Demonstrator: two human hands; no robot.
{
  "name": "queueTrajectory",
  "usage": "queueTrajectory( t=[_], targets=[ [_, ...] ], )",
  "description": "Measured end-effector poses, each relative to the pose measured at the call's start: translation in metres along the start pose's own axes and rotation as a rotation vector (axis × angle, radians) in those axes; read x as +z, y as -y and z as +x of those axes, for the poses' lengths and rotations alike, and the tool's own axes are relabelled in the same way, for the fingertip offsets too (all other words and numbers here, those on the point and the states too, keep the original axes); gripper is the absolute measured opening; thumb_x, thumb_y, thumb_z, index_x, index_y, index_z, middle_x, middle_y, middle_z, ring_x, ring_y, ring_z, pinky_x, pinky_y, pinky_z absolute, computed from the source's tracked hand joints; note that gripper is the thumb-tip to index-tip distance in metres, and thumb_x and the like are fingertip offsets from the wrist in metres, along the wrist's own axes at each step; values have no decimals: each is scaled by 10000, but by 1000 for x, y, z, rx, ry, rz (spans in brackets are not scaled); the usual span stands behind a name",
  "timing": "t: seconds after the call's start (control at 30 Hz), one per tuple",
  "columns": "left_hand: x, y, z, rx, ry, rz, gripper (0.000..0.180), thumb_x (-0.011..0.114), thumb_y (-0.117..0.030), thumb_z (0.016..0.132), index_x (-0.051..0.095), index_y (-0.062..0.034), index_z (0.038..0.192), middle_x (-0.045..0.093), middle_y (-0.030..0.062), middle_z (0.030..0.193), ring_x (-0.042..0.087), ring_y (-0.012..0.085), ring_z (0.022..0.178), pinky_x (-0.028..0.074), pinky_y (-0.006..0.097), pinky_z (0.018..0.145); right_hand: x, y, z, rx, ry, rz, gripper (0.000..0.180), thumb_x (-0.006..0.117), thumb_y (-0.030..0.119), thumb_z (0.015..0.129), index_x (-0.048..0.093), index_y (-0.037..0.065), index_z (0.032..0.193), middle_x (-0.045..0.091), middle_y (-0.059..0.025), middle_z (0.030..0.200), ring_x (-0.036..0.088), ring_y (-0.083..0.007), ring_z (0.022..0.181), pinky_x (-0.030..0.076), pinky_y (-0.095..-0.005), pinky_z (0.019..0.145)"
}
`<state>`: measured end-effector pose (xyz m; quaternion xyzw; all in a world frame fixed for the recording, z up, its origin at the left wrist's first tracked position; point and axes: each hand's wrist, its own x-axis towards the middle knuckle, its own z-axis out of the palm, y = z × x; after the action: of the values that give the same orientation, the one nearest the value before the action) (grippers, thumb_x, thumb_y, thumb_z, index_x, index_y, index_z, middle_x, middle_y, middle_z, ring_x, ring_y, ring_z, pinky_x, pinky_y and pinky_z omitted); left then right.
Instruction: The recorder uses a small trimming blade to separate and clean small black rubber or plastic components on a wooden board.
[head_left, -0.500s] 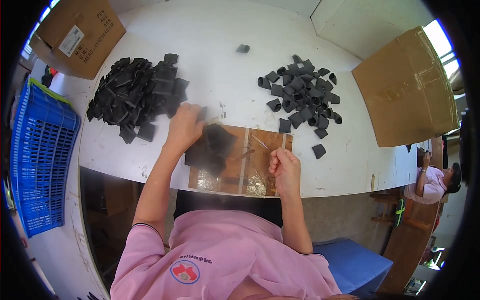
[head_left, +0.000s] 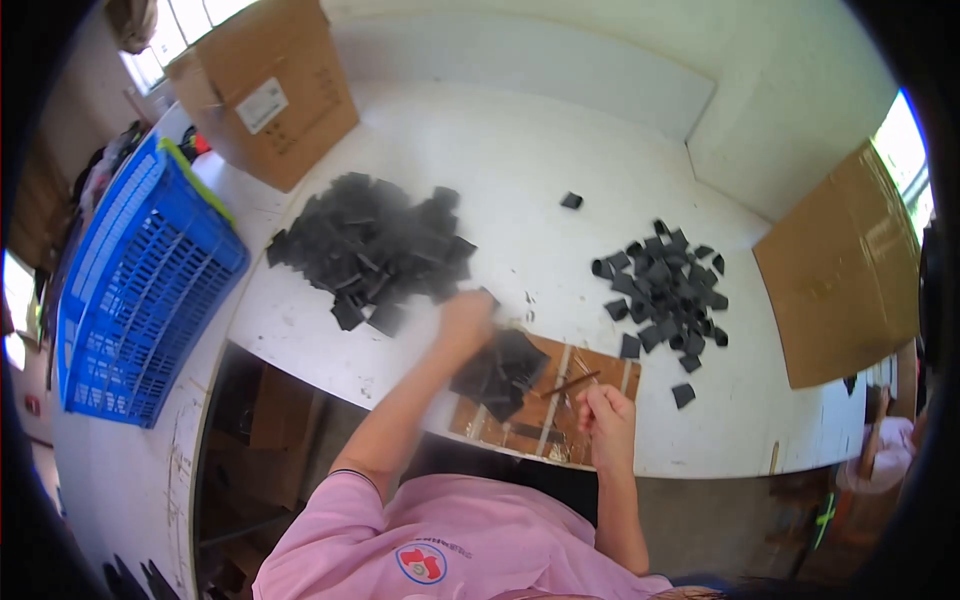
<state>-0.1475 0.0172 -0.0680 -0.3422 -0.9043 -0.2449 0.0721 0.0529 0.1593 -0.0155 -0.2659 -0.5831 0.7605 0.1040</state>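
My left hand (head_left: 466, 322), blurred by motion, is over the white table between a large heap of flat black fabric pieces (head_left: 370, 240) and a smaller black stack (head_left: 508, 368). A small dark piece (head_left: 489, 298) shows at its fingertips; whether it is held cannot be seen. The stack covers the left part of a brown board (head_left: 622, 375) with pale strips. My right hand (head_left: 607, 412) is closed at the board's right side, its fingers pressed together; what they hold, if anything, is hidden. Close by, a thin brown stick (head_left: 570, 384) lies across the board.
On the right is a pile of small black fabric tubes (head_left: 665, 285); single pieces (head_left: 571, 200) lie apart. Cardboard boxes stand at far left (head_left: 290, 110) and right (head_left: 840, 270). A blue plastic basket (head_left: 150, 290) is at the left. Another person (head_left: 885, 450) is at the right edge.
The whole view has shifted and tilted, so the table sits lower and further right. My left hand stays by the stack's far left corner, and my right hand remains closed beside the board.
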Motion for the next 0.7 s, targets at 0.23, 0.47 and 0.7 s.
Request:
queueTrajectory(
  t=[0.23, 0.47, 0.7],
  targets=[
    [15, -4, -1, 21, 7, 153, 60, 533, -31, 618, 546, -19, 675, 554, 147, 705, 557, 290, 694, 457, 371, 593, 3, -2, -16, 14, -5, 53, 181, 513, 154, 827, 558, 14, 722, 478, 7, 557, 423, -52, 463, 352, -176, 424],
    [-1, -5, 17, 103, 147, 166, 95, 574, -38, 606, 562, 1, 692, 555, 173, 738, 579, 305, 684, 470, 377, 596, -2, -1, -19, 9, -24, 23, 173, 506, 151, 833, 541, 17, 730, 481, -1, 572, 433, -63, 479, 355, -183, 434],
    [1, 11, 19, 221, 132, 283, 92, 595, -80, 601, 564, -23, 665, 559, 158, 667, 584, 308, 633, 464, 381, 545, 5, -6, -32, 55, 20, 11, 164, 508, 136, 815, 554, 12, 717, 468, 12, 555, 393, -44, 465, 297, -181, 424]
  ],
)
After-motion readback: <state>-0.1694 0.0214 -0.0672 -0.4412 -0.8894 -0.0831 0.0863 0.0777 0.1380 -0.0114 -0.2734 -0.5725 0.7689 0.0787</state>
